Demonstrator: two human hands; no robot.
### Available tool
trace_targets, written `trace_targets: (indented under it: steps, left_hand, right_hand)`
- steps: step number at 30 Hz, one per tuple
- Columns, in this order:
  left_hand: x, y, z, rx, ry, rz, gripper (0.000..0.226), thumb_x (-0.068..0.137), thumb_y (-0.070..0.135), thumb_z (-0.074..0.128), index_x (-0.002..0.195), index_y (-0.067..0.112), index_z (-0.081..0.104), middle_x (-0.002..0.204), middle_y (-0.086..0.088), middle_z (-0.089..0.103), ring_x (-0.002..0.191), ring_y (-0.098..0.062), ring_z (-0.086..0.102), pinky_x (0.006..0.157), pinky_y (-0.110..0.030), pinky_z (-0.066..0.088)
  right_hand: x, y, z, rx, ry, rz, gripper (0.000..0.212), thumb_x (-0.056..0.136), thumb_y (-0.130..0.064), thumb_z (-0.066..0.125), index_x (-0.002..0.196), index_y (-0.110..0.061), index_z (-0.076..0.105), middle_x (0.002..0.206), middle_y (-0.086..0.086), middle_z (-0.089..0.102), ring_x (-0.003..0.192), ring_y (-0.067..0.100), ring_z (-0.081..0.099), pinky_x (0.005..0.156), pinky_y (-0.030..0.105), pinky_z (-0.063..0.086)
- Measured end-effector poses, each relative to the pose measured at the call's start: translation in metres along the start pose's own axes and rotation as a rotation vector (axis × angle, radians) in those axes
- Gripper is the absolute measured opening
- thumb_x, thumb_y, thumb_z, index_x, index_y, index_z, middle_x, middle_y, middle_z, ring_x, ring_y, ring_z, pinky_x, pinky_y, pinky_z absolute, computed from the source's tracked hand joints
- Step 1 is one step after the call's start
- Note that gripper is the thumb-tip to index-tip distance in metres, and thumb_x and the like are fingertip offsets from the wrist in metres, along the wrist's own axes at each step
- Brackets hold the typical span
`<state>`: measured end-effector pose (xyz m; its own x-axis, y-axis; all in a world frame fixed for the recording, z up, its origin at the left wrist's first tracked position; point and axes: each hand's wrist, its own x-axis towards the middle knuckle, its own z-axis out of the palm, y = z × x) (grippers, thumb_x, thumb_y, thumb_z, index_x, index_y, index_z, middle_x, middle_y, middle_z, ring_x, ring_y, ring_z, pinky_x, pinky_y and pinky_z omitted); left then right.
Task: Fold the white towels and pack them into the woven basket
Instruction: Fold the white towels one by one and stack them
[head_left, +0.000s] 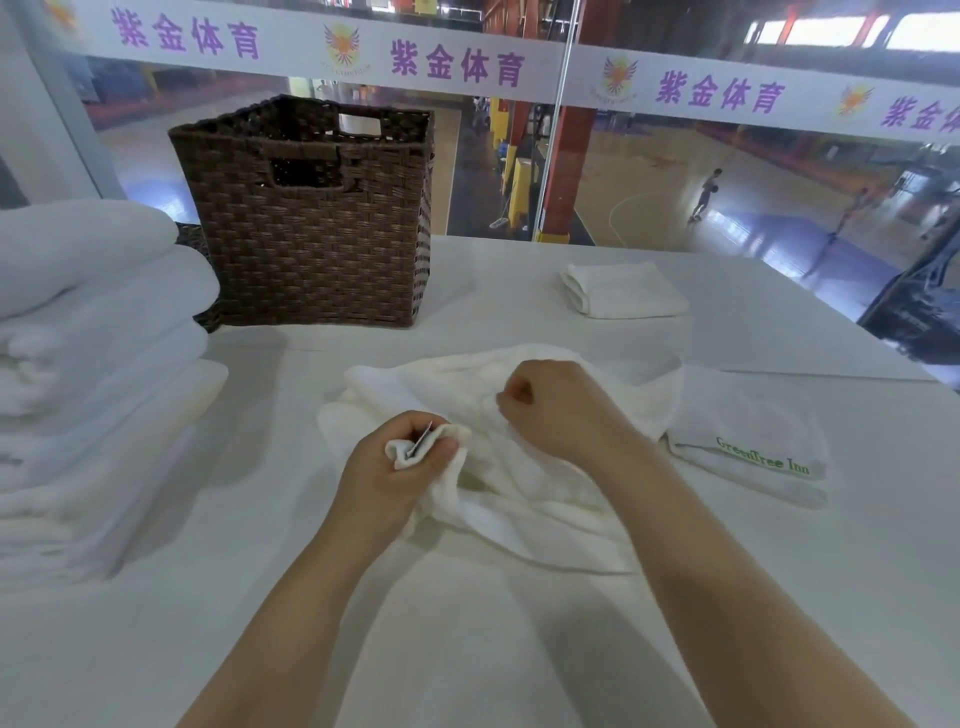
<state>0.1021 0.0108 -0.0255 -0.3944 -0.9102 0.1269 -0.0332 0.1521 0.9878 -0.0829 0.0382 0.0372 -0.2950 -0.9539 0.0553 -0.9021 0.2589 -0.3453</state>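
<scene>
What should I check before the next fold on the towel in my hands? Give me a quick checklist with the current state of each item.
1. Left hand grips a corner of the crumpled towel: ok.
2. Right hand pinches the towel too: ok.
3. Towel spread flat for folding: not ok, it lies bunched.
4. Table bare in front of the towel: ok.
5. Woven basket upright, top open: ok.
6. Room left inside the basket: cannot tell.
</scene>
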Motion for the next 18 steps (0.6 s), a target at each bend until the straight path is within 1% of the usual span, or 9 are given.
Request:
trace_targets:
  steps: [3, 6, 8, 10, 11, 13, 14, 16, 18]
  left_hand:
    - [-0.001, 0.001, 0.000, 0.013, 0.003, -0.019, 0.010, 0.091, 0.014, 0.065, 0.088, 0.020, 0.072, 0.082, 0.002, 0.072, 0.076, -0.008, 0.065, 0.066, -0.015, 0.048]
    - [-0.001, 0.001, -0.002, 0.016, 0.010, -0.003, 0.009, 0.091, 0.017, 0.066, 0.086, 0.022, 0.072, 0.082, 0.003, 0.071, 0.076, -0.007, 0.065, 0.066, -0.015, 0.048]
    - [0.000, 0.000, -0.003, -0.006, 0.029, -0.006, 0.005, 0.088, 0.020, 0.067, 0.085, 0.023, 0.070, 0.082, 0.002, 0.069, 0.075, -0.007, 0.062, 0.065, -0.015, 0.047]
    - [0.000, 0.001, -0.002, -0.038, 0.053, -0.017, 0.003, 0.084, 0.023, 0.068, 0.081, 0.024, 0.068, 0.078, 0.004, 0.066, 0.071, -0.006, 0.059, 0.062, -0.015, 0.045]
    - [0.001, 0.000, -0.002, -0.047, 0.065, -0.023, 0.004, 0.084, 0.021, 0.068, 0.081, 0.023, 0.068, 0.076, 0.006, 0.065, 0.069, -0.006, 0.058, 0.061, -0.015, 0.044]
    - [0.001, -0.001, -0.001, -0.057, 0.074, -0.024, 0.007, 0.088, 0.013, 0.068, 0.082, 0.017, 0.067, 0.075, 0.006, 0.062, 0.068, -0.007, 0.056, 0.059, -0.016, 0.043]
    - [0.001, -0.001, 0.000, -0.067, 0.070, -0.022, 0.007, 0.089, 0.010, 0.067, 0.083, 0.015, 0.066, 0.075, 0.005, 0.062, 0.069, -0.008, 0.055, 0.059, -0.016, 0.042]
    - [0.001, -0.001, 0.000, -0.103, 0.052, -0.020, 0.007, 0.089, 0.009, 0.068, 0.084, 0.014, 0.066, 0.076, 0.004, 0.061, 0.069, -0.009, 0.055, 0.060, -0.015, 0.043]
    - [0.001, 0.000, 0.000, -0.151, 0.041, -0.020, 0.008, 0.085, 0.015, 0.072, 0.081, 0.018, 0.066, 0.076, 0.005, 0.060, 0.069, -0.009, 0.055, 0.060, -0.014, 0.043]
  right_hand:
    - [0.023, -0.008, 0.037, -0.204, -0.105, 0.005, 0.046, 0.092, -0.051, 0.053, 0.114, -0.010, 0.060, 0.115, 0.010, 0.062, 0.106, 0.029, 0.059, 0.083, 0.036, 0.048]
    - [0.035, -0.003, 0.054, -0.309, -0.133, 0.058, 0.048, 0.087, -0.057, 0.058, 0.106, -0.013, 0.062, 0.107, 0.006, 0.063, 0.099, 0.029, 0.061, 0.078, 0.036, 0.052]
    - [0.038, 0.001, 0.057, -0.270, -0.161, 0.089, 0.033, 0.089, -0.044, 0.060, 0.104, -0.015, 0.064, 0.103, 0.004, 0.065, 0.096, 0.028, 0.063, 0.078, 0.035, 0.054]
    - [0.034, 0.004, 0.056, -0.213, -0.153, 0.125, 0.014, 0.089, -0.022, 0.058, 0.097, -0.016, 0.068, 0.097, 0.002, 0.068, 0.090, 0.026, 0.065, 0.073, 0.033, 0.054]
    - [0.030, 0.006, 0.055, -0.189, -0.127, 0.121, 0.015, 0.088, -0.015, 0.054, 0.090, -0.017, 0.069, 0.092, 0.001, 0.068, 0.085, 0.025, 0.065, 0.068, 0.031, 0.052]
    - [0.022, 0.015, 0.053, -0.047, -0.032, 0.047, 0.020, 0.091, -0.013, 0.046, 0.082, -0.017, 0.063, 0.086, -0.002, 0.064, 0.080, 0.021, 0.062, 0.061, 0.029, 0.048]
    - [0.016, 0.019, 0.051, 0.082, 0.037, 0.005, 0.019, 0.095, -0.015, 0.044, 0.087, -0.016, 0.062, 0.090, -0.002, 0.062, 0.081, 0.017, 0.060, 0.064, 0.026, 0.047]
    - [0.002, 0.021, 0.044, 0.379, 0.159, -0.030, 0.018, 0.101, -0.018, 0.040, 0.100, -0.015, 0.058, 0.100, -0.008, 0.059, 0.086, 0.006, 0.055, 0.070, 0.010, 0.040]
    - [-0.015, 0.016, 0.038, 0.672, 0.251, -0.028, 0.017, 0.104, -0.018, 0.039, 0.101, -0.020, 0.055, 0.103, -0.018, 0.059, 0.090, -0.008, 0.054, 0.074, 0.001, 0.036]
